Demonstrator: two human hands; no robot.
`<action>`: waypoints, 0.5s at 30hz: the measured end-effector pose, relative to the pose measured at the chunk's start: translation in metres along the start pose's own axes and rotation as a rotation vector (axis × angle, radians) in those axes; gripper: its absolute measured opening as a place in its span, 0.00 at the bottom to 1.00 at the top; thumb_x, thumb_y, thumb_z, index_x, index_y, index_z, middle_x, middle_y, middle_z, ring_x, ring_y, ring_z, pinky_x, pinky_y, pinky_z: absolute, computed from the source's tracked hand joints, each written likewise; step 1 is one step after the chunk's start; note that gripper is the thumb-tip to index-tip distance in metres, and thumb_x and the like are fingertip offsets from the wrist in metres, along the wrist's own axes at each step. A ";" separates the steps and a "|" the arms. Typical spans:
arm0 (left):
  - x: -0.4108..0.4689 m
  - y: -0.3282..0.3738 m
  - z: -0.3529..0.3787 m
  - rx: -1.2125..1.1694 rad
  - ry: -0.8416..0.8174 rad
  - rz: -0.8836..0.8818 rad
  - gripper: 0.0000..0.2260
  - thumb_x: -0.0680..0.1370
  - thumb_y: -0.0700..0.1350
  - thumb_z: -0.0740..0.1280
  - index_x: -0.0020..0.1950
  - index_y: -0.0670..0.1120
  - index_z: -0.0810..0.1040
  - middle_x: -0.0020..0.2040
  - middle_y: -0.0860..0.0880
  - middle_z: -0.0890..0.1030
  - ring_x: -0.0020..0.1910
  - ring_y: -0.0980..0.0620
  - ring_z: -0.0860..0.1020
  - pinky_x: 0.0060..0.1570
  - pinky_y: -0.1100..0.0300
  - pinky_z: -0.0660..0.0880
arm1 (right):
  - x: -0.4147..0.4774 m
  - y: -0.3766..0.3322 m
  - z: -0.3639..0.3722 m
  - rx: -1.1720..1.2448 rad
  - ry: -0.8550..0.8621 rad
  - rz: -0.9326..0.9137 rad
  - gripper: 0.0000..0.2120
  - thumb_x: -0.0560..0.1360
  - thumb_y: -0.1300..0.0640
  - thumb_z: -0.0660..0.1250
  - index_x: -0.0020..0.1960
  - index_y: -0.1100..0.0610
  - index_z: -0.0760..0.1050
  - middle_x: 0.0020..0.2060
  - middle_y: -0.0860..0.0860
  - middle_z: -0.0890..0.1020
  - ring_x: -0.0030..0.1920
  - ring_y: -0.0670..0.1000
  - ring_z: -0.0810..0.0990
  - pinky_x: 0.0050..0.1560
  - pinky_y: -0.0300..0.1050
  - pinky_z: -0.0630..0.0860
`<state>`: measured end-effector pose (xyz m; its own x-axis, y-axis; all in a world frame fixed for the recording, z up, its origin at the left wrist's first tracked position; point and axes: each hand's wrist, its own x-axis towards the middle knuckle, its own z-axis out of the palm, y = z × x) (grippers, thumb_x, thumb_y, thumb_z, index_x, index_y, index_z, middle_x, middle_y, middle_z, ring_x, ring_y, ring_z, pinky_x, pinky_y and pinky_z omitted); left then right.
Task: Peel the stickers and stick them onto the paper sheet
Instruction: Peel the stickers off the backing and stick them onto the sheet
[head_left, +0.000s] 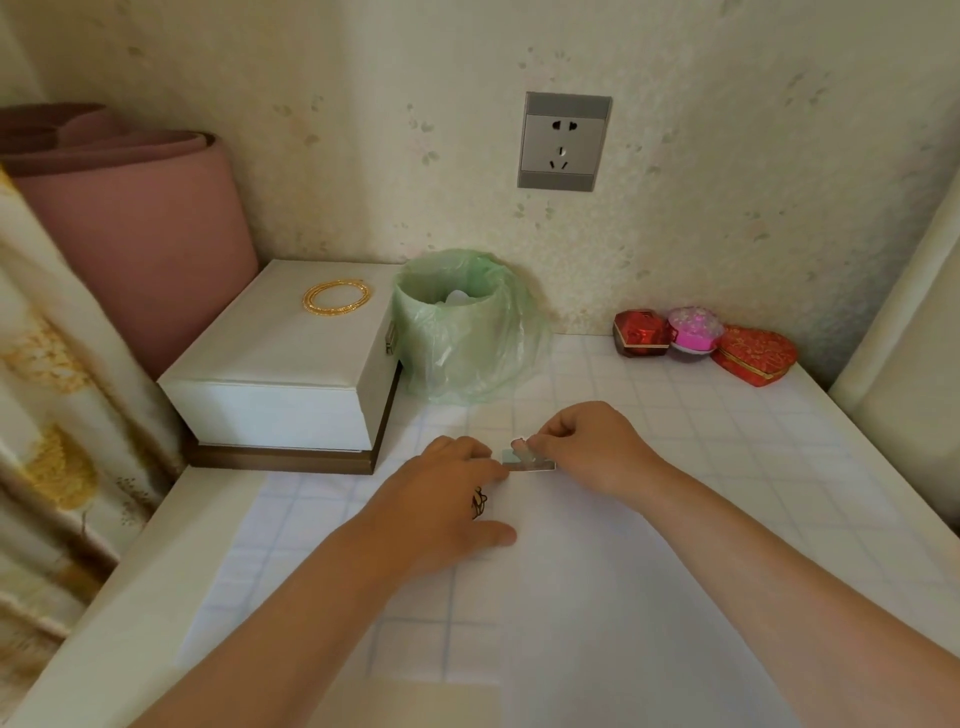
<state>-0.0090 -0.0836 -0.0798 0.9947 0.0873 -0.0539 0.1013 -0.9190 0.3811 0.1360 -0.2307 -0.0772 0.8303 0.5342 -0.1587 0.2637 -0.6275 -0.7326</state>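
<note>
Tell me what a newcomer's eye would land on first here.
The two hands meeting in the middle draw the eye first: the right hand pinches a small sticker strip above the white paper sheet, and the left hand touches the strip's other end. Behind them stands a bin lined with a green bag. In the far right corner a red heart-shaped box stands out.

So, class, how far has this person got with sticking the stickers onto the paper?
Done: nothing visible; the paper sheet shows no stickers. In hand: the left hand presses the sticker strip down while the right hand pinches a sticker, lifting it off. Left: placing it on the sheet, then any others.
</note>
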 end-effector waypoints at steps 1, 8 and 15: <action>0.000 0.000 0.000 -0.011 0.008 -0.002 0.29 0.73 0.61 0.71 0.72 0.57 0.70 0.71 0.58 0.66 0.71 0.58 0.61 0.68 0.58 0.65 | 0.001 -0.001 0.001 -0.029 0.001 -0.002 0.13 0.73 0.48 0.74 0.40 0.58 0.84 0.32 0.42 0.82 0.36 0.49 0.79 0.38 0.46 0.75; 0.000 -0.002 0.002 -0.054 0.056 -0.023 0.27 0.70 0.62 0.74 0.65 0.56 0.76 0.67 0.59 0.70 0.66 0.59 0.65 0.64 0.58 0.69 | 0.002 -0.003 0.006 -0.125 0.039 -0.015 0.08 0.73 0.49 0.74 0.36 0.49 0.84 0.33 0.42 0.82 0.39 0.48 0.81 0.45 0.51 0.81; -0.001 0.000 0.002 -0.044 0.053 -0.019 0.27 0.71 0.61 0.73 0.67 0.55 0.74 0.67 0.59 0.68 0.66 0.58 0.65 0.65 0.57 0.68 | 0.000 -0.005 0.008 -0.193 0.062 -0.023 0.09 0.73 0.47 0.74 0.36 0.47 0.82 0.36 0.43 0.82 0.39 0.47 0.81 0.44 0.49 0.81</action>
<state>-0.0100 -0.0848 -0.0816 0.9919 0.1262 -0.0136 0.1201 -0.8991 0.4210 0.1311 -0.2225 -0.0788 0.8503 0.5172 -0.0978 0.3670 -0.7157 -0.5943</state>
